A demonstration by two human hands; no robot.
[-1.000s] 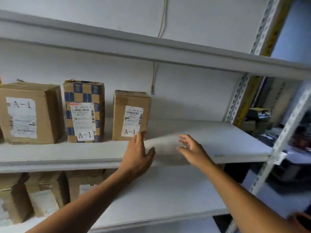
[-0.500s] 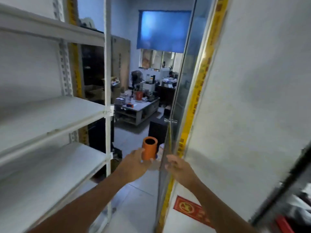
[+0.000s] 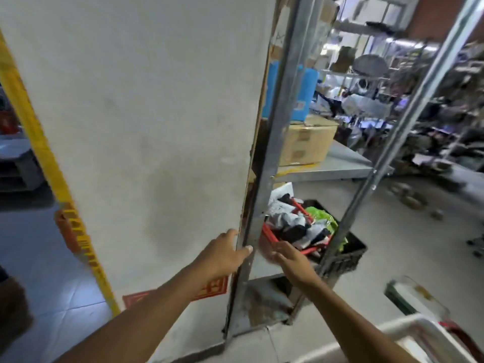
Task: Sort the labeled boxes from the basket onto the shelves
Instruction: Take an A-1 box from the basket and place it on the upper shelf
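Observation:
Both my hands are stretched out in front of me and hold nothing. My left hand [image 3: 222, 254] is open, fingers relaxed, in front of the edge of a white wall panel [image 3: 146, 121]. My right hand [image 3: 288, 258] is open too, blurred, in front of a grey metal rack [image 3: 280, 142]. No labeled box from the task is in either hand. A white curved rim [image 3: 408, 328] shows at the bottom right; I cannot tell whether it belongs to the basket. The shelves with the A-1 boxes are out of view.
The metal rack holds a taped cardboard box [image 3: 306, 140] and a blue container [image 3: 301, 93]. Below sit a red basket [image 3: 290, 231] of mixed bags and a black crate [image 3: 345, 252]. Yellow tape [image 3: 34, 132] runs down the wall's left edge. Cluttered racks fill the far right.
My view has swung right, away from the white shelves with the A-1 boxes, past a doorway, to the wall panel and metal rack. Both hands stayed out front and empty.

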